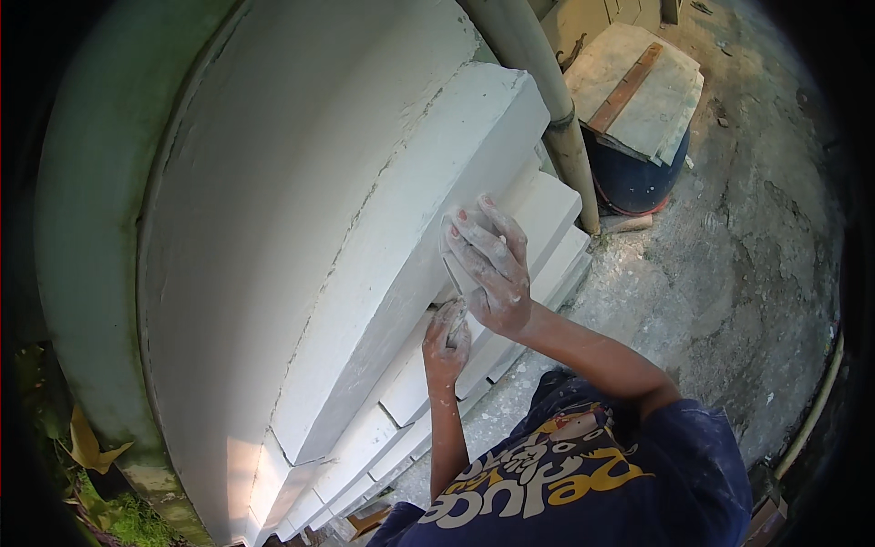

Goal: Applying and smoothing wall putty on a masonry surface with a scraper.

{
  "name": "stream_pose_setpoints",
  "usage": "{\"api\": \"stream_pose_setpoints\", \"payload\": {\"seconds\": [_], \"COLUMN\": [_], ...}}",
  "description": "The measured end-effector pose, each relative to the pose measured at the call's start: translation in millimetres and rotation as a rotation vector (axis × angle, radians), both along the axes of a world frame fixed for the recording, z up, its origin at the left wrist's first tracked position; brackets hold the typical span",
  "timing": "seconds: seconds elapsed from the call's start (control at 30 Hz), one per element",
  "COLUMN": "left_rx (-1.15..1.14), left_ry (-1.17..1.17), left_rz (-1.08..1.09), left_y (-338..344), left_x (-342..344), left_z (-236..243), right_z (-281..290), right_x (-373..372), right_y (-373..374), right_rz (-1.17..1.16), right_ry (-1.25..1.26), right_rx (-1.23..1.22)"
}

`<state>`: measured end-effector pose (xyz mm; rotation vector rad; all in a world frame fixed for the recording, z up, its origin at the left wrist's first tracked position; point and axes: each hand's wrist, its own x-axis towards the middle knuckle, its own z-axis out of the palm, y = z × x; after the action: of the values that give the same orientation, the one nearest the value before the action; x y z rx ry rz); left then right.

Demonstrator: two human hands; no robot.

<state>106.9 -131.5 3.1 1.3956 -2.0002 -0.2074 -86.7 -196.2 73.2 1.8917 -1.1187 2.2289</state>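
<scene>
My right hand (492, 264), coated in white powder, lies with its fingers close together over a thin pale sheet (451, 255). It presses that sheet against the side face of a long white slab (365, 319); only the sheet's edge shows, and its kind is unclear. Just below, my left hand (447, 339) is curled at the slab's lower edge, also dusted white. What its fingers hold, if anything, is hidden. A stepped edge runs along the slab beside a broad white surface (301, 155). Several more white slabs (547, 242) are layered beneath it.
A pale pole (567, 137) stands at the slabs' far end. Beyond it, a dark blue drum (638, 178) carries a wooden board (670, 100) with a brown strip. Rough concrete floor (720, 264) stretches to the right. Green plants (137, 524) grow at the lower left.
</scene>
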Motion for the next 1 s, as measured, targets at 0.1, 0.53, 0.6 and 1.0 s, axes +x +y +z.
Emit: {"api": "stream_pose_setpoints", "payload": {"seconds": [0.1,0.53,0.6,1.0], "left_rx": [0.028,0.031,0.041,0.057], "left_ry": [-0.012,-0.031,-0.028,-0.019], "left_rz": [-0.001,-0.005,-0.003,-0.023], "left_y": [-1.2,-1.4,-0.7,1.7], "left_x": [3.3,-0.9,3.7,22.3], "left_z": [-0.3,1.5,-1.7,-15.0], "right_z": [7.6,34.3,33.5,47.0], "right_x": [-35.3,-25.8,-5.1,2.3], "right_y": [-52.2,-62.3,-36.1,5.2], "right_rz": [-0.105,-0.094,-0.151,0.111], "right_ry": [-0.207,-0.402,-0.383,-0.088], "right_rx": [-0.061,0.050,0.062,0.141]}}
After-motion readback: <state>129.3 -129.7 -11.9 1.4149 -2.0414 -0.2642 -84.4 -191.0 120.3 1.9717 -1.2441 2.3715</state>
